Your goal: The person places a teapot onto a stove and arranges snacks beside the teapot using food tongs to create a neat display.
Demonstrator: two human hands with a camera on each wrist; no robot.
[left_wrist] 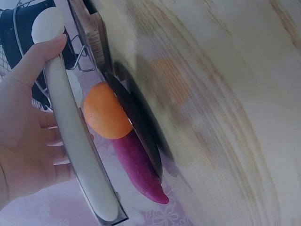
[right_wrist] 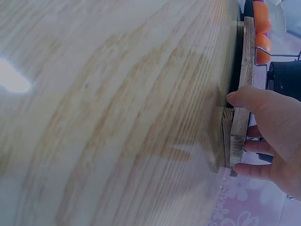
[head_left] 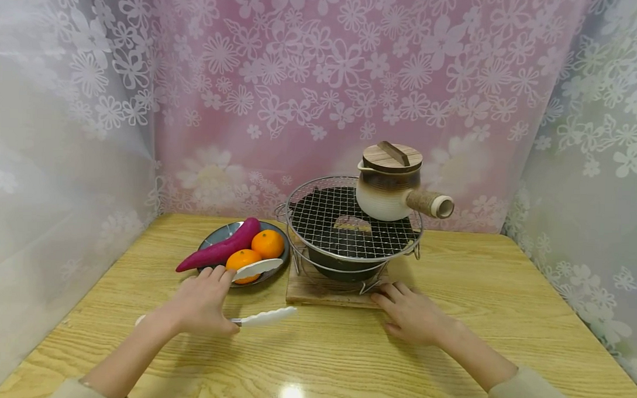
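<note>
My left hand holds a pair of tongs with white scalloped tips, thumb on one arm and fingers on the other. The tongs are spread wide, and one tip is in front of the nearer orange. Behind it, a second orange and a purple sweet potato lie on a dark plate. My right hand rests at the front right corner of a wooden board, its fingertips touching the edge; the thumb appears off the board in the head view.
On the board stands a round black grill with a wire mesh top. A brown and white lidded pot sits on the mesh, its wrapped handle sticking out to the right. Flowered curtains enclose the wooden table behind and at both sides.
</note>
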